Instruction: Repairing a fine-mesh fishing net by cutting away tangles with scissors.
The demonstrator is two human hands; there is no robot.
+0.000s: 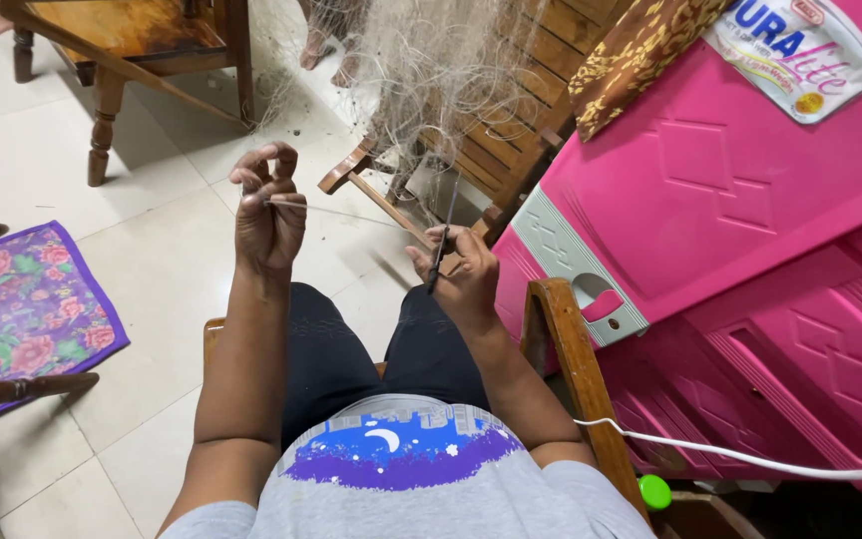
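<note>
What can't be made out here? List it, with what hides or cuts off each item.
- Left hand: its curled fingers hide how the thin line is pinched, head view.
- Right hand: the dark netting needle is partly covered by the palm; its lower end is hidden.
- Fishing net: the mesh is too fine to read and is cut by the top edge.
- White cord: runs off the right edge.

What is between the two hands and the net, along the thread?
Nothing visible. The left hand pinches the thread, the right hand holds the needle, and the thread runs freely over the floor toward the net.
</note>
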